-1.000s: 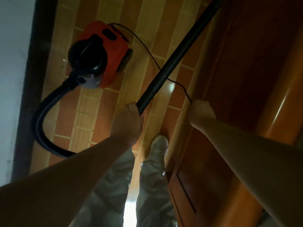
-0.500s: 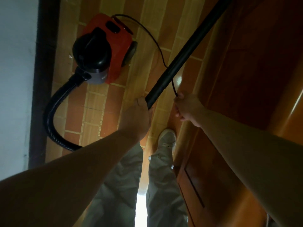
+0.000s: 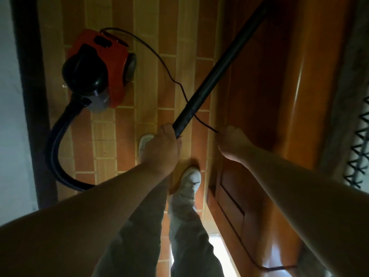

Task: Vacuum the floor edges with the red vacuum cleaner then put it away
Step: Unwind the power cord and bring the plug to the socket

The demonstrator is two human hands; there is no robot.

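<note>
Vacuum (image 3: 111, 62) sits well left of the door (image 3: 259, 100), squat, probably weighty (lift by its top handle (image 3: 87, 62)). Wand (image 3: 222, 66), slanting toward the door, looks stiff and light; left hand (image 3: 161, 148) grips its near end. Right hand (image 3: 231, 142), beside the door, pinches the limp cord (image 3: 205, 124).

One vacuum cleaner (image 3: 113, 56), one cord (image 3: 206, 125), two hands (image 3: 159, 150) (image 3: 232, 143), two shoes (image 3: 144, 143) (image 3: 190, 179) (paired)

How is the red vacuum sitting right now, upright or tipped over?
Upright. The red vacuum sits on the tiled floor, black top facing up toward the camera, wheel showing at its side.
</note>
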